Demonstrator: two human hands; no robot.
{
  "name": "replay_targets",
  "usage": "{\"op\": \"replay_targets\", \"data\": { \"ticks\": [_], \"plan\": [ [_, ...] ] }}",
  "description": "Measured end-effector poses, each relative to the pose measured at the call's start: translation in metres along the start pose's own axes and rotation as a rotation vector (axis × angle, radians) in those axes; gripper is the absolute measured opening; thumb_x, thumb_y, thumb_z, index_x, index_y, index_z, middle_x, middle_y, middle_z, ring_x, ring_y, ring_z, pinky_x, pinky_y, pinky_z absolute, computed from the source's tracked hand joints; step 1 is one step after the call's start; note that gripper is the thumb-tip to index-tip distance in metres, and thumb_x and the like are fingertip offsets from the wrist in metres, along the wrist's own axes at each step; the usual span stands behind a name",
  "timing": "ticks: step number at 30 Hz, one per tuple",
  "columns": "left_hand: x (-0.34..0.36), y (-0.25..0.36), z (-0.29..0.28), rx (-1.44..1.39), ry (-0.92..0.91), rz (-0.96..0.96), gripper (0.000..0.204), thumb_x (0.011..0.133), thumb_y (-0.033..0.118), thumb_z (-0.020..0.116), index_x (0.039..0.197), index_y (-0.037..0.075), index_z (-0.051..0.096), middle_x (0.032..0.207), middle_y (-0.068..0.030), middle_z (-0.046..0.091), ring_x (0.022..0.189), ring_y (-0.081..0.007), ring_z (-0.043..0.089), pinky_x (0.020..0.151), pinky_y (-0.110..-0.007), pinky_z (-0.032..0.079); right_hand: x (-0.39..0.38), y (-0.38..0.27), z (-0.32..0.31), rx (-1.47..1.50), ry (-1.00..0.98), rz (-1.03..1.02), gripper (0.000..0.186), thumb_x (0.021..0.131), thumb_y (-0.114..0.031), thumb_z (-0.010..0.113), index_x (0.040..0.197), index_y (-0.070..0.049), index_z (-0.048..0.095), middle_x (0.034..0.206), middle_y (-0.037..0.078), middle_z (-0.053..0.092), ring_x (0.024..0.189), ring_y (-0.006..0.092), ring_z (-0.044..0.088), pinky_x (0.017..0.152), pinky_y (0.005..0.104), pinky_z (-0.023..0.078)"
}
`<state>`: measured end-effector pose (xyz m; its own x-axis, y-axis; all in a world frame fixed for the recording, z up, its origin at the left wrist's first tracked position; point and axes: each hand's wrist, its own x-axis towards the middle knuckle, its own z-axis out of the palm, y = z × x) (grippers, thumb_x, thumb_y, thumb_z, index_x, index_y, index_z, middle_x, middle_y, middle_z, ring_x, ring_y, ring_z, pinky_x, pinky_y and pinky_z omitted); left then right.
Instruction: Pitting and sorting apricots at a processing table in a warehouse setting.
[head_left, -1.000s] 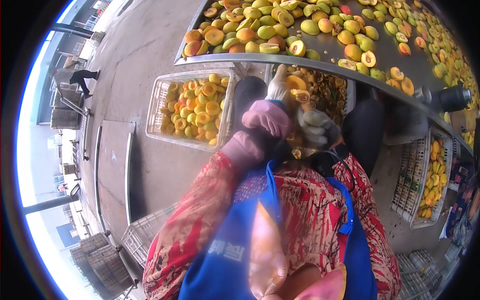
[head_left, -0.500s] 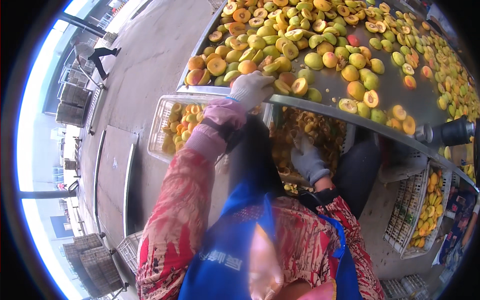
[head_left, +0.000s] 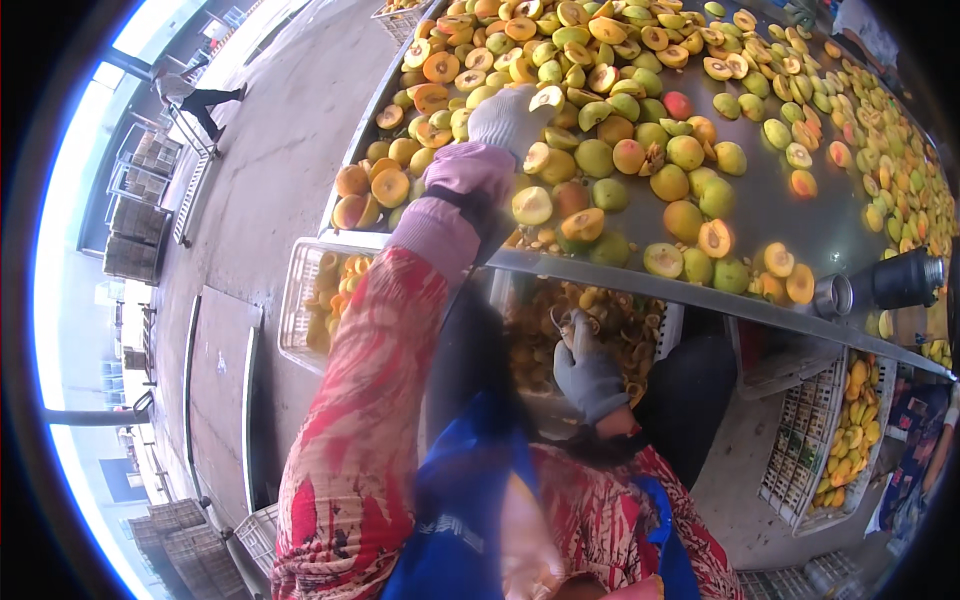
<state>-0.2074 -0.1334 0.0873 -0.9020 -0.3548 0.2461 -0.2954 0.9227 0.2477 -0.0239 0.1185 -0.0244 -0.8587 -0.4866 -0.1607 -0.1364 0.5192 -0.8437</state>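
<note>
My left hand (head_left: 505,122), in a white glove, is up over the fruit pile on the metal sorting table (head_left: 750,205), its fingers curled at a cut yellow fruit half (head_left: 546,99). My right hand (head_left: 582,372), in a grey glove, is closed on a small curved tool (head_left: 585,322), hard to make out, below the table's rim. Under that hand is a crate of brownish pits and scraps (head_left: 625,330). Whole and halved yellow-green fruit (head_left: 685,152) lie across the table.
A crate of fruit halves (head_left: 300,300) is at left below the table, another (head_left: 845,440) at right. A black bottle (head_left: 895,282) and steel cup (head_left: 832,295) are at the rim. A person (head_left: 195,98) pushes a trolley at left; another person's sleeve (head_left: 915,430) shows at right.
My left hand has risen from below the rim onto the fruit pile. My right hand has stayed low over the scraps and moved slightly left. The view has tilted, bringing more tabletop into sight.
</note>
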Motion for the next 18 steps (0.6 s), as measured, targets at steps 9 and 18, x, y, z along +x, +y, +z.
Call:
{"op": "replay_targets", "data": {
  "ticks": [9, 18],
  "plan": [
    [0.037, -0.018, 0.031, -0.027, 0.031, 0.114, 0.037, 0.082, 0.026, 0.057, 0.118, 0.019, 0.057, 0.103, -0.0134, 0.064, 0.096, -0.0329, 0.062, 0.079, -0.043, 0.049, 0.001, -0.021, -0.018, 0.179, 0.076, -0.213, 0.015, 0.081, -0.013, 0.061, 0.095, -0.008, 0.057, 0.081, 0.016, 0.059, 0.075, 0.0299, 0.058, 0.069, 0.0377, 0.046],
    [-0.164, 0.009, -0.044, -0.706, -0.576, 0.773, 0.048, 0.067, -0.005, 0.071, 0.113, 0.006, 0.061, 0.117, -0.0134, 0.059, 0.111, -0.0261, 0.056, 0.095, -0.036, 0.044, -0.006, -0.006, -0.039, -0.287, 0.426, -0.58, 0.027, 0.086, -0.014, 0.053, 0.111, -0.003, 0.055, 0.1, 0.018, 0.057, 0.087, 0.0274, 0.054, 0.081, 0.0394, 0.043]
  ]
}}
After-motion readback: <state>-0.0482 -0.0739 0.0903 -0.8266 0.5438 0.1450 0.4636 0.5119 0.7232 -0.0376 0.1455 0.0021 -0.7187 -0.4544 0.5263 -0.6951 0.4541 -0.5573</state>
